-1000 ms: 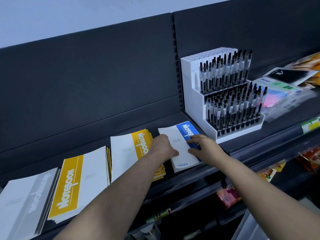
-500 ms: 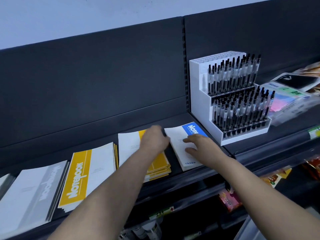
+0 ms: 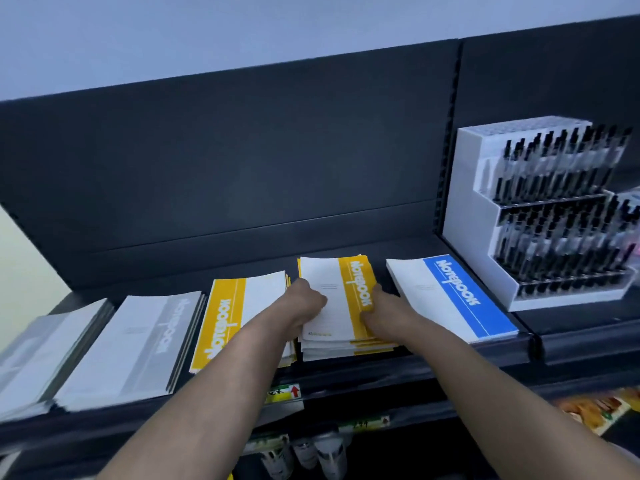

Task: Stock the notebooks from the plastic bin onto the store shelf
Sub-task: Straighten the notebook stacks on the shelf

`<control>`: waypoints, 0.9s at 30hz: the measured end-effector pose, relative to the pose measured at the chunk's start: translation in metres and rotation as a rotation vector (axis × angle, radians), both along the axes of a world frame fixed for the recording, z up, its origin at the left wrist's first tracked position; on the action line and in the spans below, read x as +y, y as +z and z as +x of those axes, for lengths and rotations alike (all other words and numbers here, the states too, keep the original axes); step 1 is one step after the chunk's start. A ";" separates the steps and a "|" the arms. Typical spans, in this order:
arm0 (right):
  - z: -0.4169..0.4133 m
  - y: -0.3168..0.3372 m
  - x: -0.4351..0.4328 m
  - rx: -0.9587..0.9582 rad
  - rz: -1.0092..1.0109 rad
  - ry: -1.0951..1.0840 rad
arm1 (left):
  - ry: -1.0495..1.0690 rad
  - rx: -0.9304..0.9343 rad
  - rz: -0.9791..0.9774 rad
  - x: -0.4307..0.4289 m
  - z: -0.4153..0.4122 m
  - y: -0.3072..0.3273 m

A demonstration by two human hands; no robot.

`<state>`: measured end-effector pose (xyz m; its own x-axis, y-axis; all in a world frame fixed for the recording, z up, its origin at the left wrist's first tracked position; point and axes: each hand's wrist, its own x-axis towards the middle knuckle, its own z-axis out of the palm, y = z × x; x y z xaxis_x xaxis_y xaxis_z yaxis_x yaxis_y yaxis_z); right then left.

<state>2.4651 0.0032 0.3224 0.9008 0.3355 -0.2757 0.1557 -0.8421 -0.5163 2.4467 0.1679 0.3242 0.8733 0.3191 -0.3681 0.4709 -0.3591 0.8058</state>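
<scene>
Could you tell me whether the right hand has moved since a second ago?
Yes. The right hand has shifted left, off the blue notebook stack beside the pen display, onto the right edge of the yellow notebook stack.

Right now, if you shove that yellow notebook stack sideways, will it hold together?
Probably not: the yellow notebook stack is already fanned at its front edge, so covers likely slide. Both hands, left hand and right hand, bracketing it should help.
</scene>
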 end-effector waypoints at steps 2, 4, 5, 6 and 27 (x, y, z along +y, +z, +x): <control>-0.001 -0.002 0.000 -0.008 0.003 -0.008 | 0.021 0.011 -0.080 0.008 0.009 -0.012; -0.001 -0.003 -0.001 -0.012 0.001 -0.027 | 0.034 0.012 -0.122 -0.001 -0.001 0.002; 0.000 -0.003 -0.001 -0.012 -0.006 -0.039 | 0.040 0.011 -0.128 -0.003 -0.003 0.004; 0.001 -0.002 -0.002 -0.013 -0.014 -0.052 | 0.044 0.012 -0.127 -0.006 -0.004 0.005; -0.030 0.025 0.101 -0.052 0.441 0.200 | 0.173 0.020 0.572 0.118 -0.060 0.022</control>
